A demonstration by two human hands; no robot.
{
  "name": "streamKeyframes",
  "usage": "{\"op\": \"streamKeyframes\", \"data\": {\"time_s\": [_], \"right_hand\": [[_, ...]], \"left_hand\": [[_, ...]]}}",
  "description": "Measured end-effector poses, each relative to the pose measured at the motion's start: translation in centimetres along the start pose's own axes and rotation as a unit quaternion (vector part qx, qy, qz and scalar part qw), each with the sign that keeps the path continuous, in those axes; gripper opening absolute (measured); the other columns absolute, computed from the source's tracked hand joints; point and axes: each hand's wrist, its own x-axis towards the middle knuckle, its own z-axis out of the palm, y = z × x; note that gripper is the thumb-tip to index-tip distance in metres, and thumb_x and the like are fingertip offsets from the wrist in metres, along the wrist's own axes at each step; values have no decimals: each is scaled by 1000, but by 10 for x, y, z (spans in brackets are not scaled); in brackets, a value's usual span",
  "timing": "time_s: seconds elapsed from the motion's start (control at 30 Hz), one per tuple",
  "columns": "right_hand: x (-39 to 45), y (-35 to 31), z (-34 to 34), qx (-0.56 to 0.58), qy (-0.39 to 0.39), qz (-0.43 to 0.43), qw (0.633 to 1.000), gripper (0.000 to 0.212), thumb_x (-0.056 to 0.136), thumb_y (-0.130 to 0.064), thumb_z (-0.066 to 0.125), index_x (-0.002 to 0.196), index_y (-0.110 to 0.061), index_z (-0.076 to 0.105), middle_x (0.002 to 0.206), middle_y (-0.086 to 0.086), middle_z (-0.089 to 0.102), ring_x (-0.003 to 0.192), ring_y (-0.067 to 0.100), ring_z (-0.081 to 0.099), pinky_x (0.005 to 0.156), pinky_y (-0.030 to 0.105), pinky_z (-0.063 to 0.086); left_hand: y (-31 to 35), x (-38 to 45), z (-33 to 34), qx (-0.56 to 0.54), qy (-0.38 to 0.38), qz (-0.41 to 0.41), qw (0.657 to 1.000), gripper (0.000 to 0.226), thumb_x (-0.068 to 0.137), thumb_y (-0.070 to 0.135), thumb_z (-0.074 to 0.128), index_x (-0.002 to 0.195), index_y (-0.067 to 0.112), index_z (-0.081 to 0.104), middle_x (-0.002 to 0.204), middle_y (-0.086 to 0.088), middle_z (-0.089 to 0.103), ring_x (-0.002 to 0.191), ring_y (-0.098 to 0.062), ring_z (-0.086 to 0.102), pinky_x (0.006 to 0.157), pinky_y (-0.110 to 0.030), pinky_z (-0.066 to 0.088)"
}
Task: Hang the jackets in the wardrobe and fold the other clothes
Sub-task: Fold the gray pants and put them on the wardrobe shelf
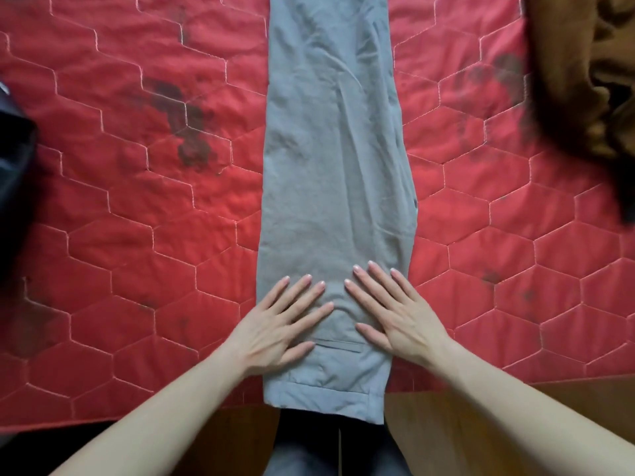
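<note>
The grey trousers (335, 187) run off the top edge, so their far end is cut off; the brown garment (584, 84) and a dark item (15, 159) at the sides are only partly visible. The trousers lie lengthwise on the red quilt (137, 235), stretching straight away from the hands, waistband nearest. The left hand (278, 329) and right hand (400, 314) press flat, fingers spread, near the waistband.

No lettering anywhere to read here: nothing on the grey trousers (335, 187), nothing on the red quilt (137, 207).
</note>
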Motion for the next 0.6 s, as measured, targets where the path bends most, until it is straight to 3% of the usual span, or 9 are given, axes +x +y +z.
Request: {"op": "streamKeyframes", "data": {"time_s": [0.2,0.37,0.5,0.6], "right_hand": [[-10,26,-19,-28,-50,-136,989,84,97,-65,48,166,-30,15,174,6,7,160,35,2,127,57,15],[-15,43,-30,-35,-126,-225,965,107,77,-49,60,166,-30,5,175,2,-4,160,36,-9,127,62,9],[-17,40,-18,-113,-60,-236,963,97,82,-28,60,167,-26,12,174,7,8,158,42,7,124,63,19],[-18,32,-7,-157,-6,-233,960,77,97,-12,44,166,-27,14,172,12,14,155,48,17,123,65,21]], "left_hand": [[-33,-40,-13,44,-50,89,994,75,104,46,46,167,24,12,174,-12,6,161,-32,5,126,-55,13],[-50,-51,-26,78,-104,135,982,106,75,36,59,167,16,9,173,-18,3,161,-33,4,128,-52,8],[-47,-41,-16,127,-75,136,980,93,83,21,53,167,16,12,173,-17,8,160,-34,10,126,-54,13],[-40,-37,-5,131,-34,141,981,77,93,5,35,166,19,17,173,-14,14,158,-34,16,124,-61,24]]}}
